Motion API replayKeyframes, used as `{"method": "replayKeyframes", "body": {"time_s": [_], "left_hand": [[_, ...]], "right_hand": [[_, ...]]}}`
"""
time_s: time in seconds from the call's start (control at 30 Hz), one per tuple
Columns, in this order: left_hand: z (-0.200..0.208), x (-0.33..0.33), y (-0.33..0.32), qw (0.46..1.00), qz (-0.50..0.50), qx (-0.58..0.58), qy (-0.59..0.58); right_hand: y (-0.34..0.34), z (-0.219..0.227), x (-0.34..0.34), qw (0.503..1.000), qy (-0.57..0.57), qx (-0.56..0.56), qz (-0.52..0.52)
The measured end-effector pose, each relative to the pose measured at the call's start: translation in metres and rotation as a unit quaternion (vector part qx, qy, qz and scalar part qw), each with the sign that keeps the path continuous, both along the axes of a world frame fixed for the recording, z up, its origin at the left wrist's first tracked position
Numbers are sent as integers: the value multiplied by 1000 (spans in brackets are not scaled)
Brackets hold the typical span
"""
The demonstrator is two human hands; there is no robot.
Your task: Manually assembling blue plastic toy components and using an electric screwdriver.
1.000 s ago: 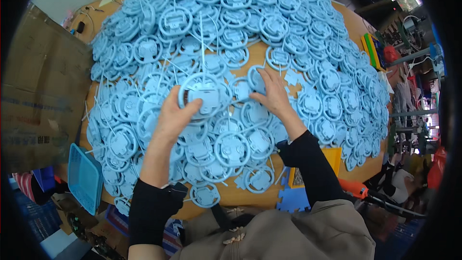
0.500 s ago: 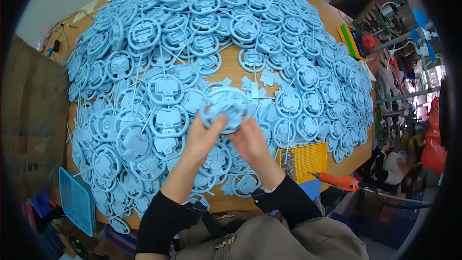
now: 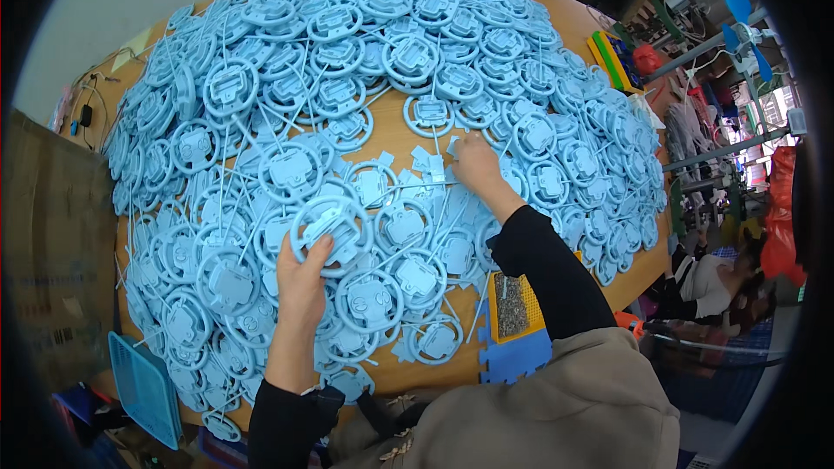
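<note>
Hands split since half a second ago: both were together on one ring, now the right hand (image 3: 476, 165) has gone out to the small loose blue pieces (image 3: 423, 162) mid-table, fingers curled down onto them; can't tell if it has pinched one. Left hand (image 3: 304, 282) is closed around the rim of a blue plastic wheel ring (image 3: 331, 227), thumb on top, ring lifted just over the pile of rings (image 3: 347, 78) that covers the wooden table (image 3: 395, 126). Yellow tray (image 3: 512, 304) sits near the right elbow; blue basket (image 3: 143, 386) at lower left.
</note>
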State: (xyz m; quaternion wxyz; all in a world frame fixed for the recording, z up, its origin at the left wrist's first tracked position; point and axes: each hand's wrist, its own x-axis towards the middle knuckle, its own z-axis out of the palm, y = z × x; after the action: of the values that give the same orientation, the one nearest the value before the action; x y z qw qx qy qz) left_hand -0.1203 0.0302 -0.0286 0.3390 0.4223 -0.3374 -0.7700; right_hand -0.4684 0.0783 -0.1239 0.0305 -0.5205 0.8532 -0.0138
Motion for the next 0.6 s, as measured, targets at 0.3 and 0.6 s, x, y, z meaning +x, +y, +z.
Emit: {"method": "replayKeyframes", "body": {"time_s": [0.3,0.6], "left_hand": [[-14,-32,-4,992,-117,46,-14],[-15,-25,9,994,-98,21,34]], "right_hand": [[30,120,149,882,-285,-257,273],[42,100,168,887,-226,-285,285]]}}
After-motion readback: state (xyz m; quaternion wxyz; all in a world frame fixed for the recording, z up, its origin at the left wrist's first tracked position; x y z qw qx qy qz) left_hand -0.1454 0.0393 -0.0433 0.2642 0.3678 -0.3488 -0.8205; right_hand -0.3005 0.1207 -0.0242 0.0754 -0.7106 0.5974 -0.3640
